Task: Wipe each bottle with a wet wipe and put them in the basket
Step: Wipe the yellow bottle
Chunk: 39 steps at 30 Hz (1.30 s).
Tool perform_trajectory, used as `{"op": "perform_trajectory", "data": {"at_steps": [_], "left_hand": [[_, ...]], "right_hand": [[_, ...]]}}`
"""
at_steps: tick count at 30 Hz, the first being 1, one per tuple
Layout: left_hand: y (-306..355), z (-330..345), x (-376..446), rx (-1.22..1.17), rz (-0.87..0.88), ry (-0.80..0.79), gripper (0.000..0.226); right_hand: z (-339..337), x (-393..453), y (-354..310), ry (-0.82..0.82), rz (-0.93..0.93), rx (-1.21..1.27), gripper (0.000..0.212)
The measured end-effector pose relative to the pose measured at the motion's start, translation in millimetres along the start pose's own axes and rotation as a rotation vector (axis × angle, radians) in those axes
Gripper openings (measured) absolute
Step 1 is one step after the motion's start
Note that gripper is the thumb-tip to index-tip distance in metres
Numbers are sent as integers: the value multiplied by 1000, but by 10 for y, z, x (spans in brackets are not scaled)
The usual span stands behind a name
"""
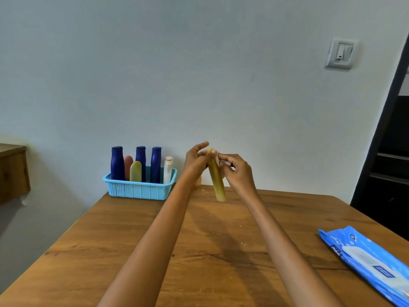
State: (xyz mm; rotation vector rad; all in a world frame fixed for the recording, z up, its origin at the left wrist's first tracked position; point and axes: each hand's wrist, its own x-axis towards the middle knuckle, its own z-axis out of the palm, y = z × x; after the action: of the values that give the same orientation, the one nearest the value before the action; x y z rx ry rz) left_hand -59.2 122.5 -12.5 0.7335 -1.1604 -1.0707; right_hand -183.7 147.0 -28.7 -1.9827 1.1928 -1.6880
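A slim yellow bottle (217, 181) hangs tilted above the far part of the wooden table (137, 235). My left hand (195, 161) grips its upper end. My right hand (236, 171) pinches a white wet wipe (221, 159) against the bottle near its top; most of the wipe is hidden by fingers. At the far left edge stands a light blue basket (139, 190) holding three dark blue bottles (117, 163), a pink one (128, 166), a yellow-green one (135, 171) and a white one (168, 167), all upright.
A blue pack of wet wipes (367, 260) lies at the table's right edge. Behind the table is a pale wall with a switch plate (340, 53). A dark doorframe (380, 138) stands on the right, and a wooden cabinet (12, 171) on the left.
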Motion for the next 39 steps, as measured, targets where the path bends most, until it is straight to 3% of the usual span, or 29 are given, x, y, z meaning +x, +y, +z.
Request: {"op": "perform_trajectory", "data": {"at_steps": [6,11,19,30,36,39], "left_hand": [[-220,134,5,421,36,77,42],[-333,224,-82,659,101,104,44],[-409,256,-131,773,200,151,49],[-381,191,-89,916,178,78,44],[-371,238,-106,951,190,101,40],[-304,206,-72,890,98,-57,41]], "right_hand": [[12,-46,217,-58,290,47,23],[23,-99,322,-40,311,9,19],[-27,-129,419,6,278,91,31],[-34,-122,505,173,335,-2,28],[6,-128,450,224,368,82,25],[13,-127,475,266,437,199,22]]}}
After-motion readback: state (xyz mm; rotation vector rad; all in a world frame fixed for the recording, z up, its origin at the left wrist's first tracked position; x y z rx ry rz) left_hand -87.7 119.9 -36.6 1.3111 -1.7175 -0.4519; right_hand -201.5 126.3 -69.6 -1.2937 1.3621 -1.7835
